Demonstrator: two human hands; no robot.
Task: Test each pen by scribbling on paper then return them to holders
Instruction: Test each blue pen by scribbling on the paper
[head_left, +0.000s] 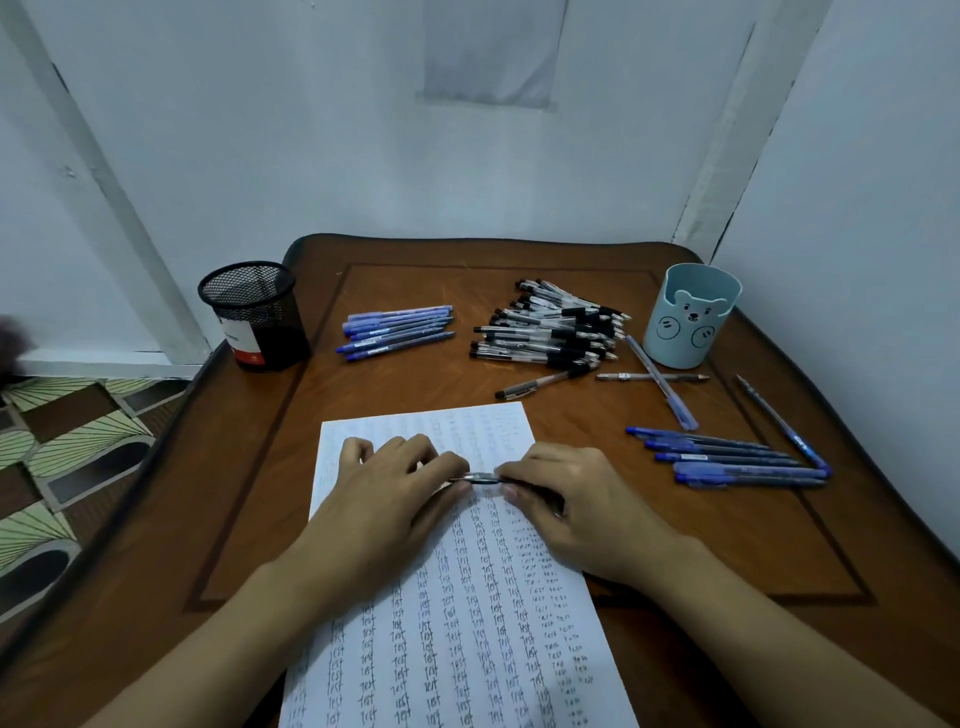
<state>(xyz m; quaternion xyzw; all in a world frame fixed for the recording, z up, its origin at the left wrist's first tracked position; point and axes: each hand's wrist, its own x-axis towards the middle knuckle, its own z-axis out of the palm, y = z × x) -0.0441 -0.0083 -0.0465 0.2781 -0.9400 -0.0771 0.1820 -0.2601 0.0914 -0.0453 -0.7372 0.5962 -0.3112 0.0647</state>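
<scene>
Both hands met over the upper half of the paper (467, 623). The left hand (395, 483) and the right hand (566, 493) each pinched one end of a single pen (480, 478), held level just above the sheet. Whether it was being capped or uncapped could not be determined.

The sheet was covered in columns of the handwritten word "test" — judged evidence that testing was well advanced.

No pen stood above the rim of the black mesh holder (254, 317) or the blue bear holder (688, 317), and their depths were partly hidden. Pens lay in groups instead: pale blue pens (397, 332), a heap of black-grip pens (550, 327) and dark blue pens (727, 457) — the return step was judged outstanding.

The brown wooden table (234, 519), with an inlaid border, occupied a corner of pale walls. Patterned floor tiles (67, 441) showed at left.
</scene>
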